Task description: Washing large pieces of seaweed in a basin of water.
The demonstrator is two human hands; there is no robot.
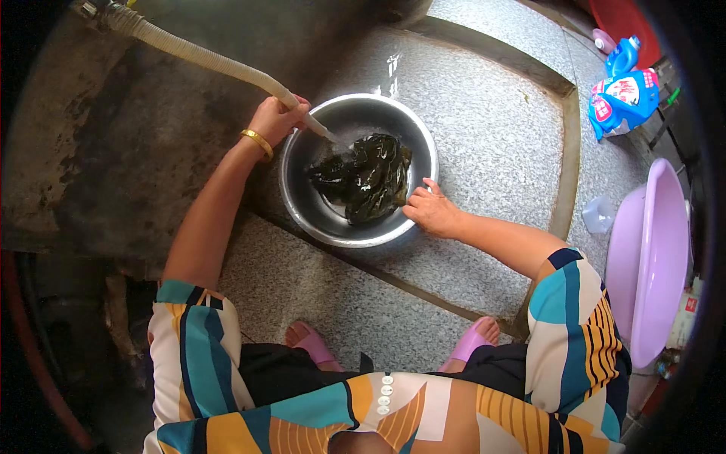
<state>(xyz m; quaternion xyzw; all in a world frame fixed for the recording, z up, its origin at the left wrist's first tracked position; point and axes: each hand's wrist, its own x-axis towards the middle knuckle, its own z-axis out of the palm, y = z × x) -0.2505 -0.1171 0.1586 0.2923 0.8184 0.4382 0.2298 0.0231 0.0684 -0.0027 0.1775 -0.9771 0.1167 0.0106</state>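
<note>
A round metal basin [358, 242] stands on the grey speckled floor before me. In it lies a heap of wet, glossy, dark green sheets [374, 176], leaves or seaweed; I cannot tell which. My left hand [278, 120], a gold bracelet at its wrist, grips a pale ribbed hose [210, 59] near its end. The hose mouth points down inside the basin's far left side, and water runs from it onto the heap. My right hand [432, 210] has its fingers curled over the basin's right rim, close to the heap's edge.
A dark, stained slab [113, 170] fills the left side. To the right, a lilac plastic tub [658, 261] stands on its side beside a small translucent container [598, 214]. Farther off are a blue detergent bag [624, 102], a blue bottle [623, 55] and a red basin [629, 25].
</note>
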